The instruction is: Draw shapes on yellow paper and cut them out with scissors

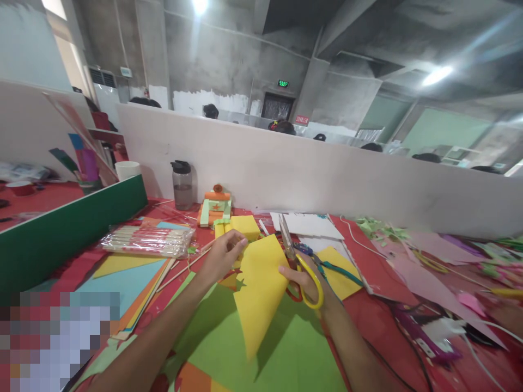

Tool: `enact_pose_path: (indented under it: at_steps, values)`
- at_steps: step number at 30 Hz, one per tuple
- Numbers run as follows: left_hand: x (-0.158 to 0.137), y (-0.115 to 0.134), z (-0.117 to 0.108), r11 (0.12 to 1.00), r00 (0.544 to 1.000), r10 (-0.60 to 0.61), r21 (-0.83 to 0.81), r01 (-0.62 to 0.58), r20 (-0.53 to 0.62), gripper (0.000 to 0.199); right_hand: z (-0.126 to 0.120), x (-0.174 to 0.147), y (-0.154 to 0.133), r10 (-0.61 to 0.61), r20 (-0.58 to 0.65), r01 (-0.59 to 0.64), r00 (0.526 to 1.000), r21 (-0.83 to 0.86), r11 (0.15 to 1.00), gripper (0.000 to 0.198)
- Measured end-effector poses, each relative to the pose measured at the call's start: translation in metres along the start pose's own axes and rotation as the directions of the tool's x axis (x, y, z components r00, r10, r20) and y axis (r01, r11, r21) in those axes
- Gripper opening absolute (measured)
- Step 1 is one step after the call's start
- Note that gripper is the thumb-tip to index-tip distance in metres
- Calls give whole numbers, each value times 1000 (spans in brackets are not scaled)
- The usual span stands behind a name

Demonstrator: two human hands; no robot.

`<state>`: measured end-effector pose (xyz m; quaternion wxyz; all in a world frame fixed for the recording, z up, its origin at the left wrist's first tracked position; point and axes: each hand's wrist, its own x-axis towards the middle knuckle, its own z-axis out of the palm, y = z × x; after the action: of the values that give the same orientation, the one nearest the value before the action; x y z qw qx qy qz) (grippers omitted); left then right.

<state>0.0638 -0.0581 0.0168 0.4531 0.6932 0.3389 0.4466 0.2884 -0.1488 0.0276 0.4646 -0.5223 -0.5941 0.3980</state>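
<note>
A cut sheet of yellow paper (263,283), with jagged notches on its left side, hangs between my two hands above green sheets (220,337). My left hand (226,253) has its fingers curled closed at the sheet's upper left edge. In my right hand (306,280) is a pair of scissors (311,283) with yellow handles, blades pointing up and away. The right thumb also presses on the yellow paper's right edge. Behind the hands stand a yellow paper block (245,226) and an orange and green paper model (216,207).
Wrapped sticks (147,240) and coloured sheets (126,288) lie left, by a green divider (81,220). A water bottle (182,185) stands against the white partition (286,169). Teal-handled pliers (339,272), a purple power strip (429,340) and paper scraps (379,231) are at right.
</note>
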Motion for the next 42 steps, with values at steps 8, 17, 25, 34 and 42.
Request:
enact_pose_path:
  at_steps: [8, 17, 25, 34, 42]
  values:
    - [-1, 1, -1, 1000, 998, -5, 16, 4, 65, 29, 2, -1, -3, 17, -15, -17, 1000, -13, 1000, 31]
    - [-3, 0, -2, 994, 996, 11, 108, -21, 90, 22, 4, 0, -6, 22, -167, -21, 986, 3, 1000, 29]
    - [-4, -5, 6, 998, 997, 5, 64, -9, 74, 19, 5, -1, 2, -23, -142, 14, 990, -66, 998, 27]
    - [0, 1, 3, 987, 993, -112, -111, 115, 31, 26, 0, 2, 2, -36, -166, 34, 986, -14, 999, 36]
    - [-1, -14, 5, 997, 997, -64, 49, 62, 35, 25, -19, -12, -18, -128, -34, 130, 991, 64, 989, 73]
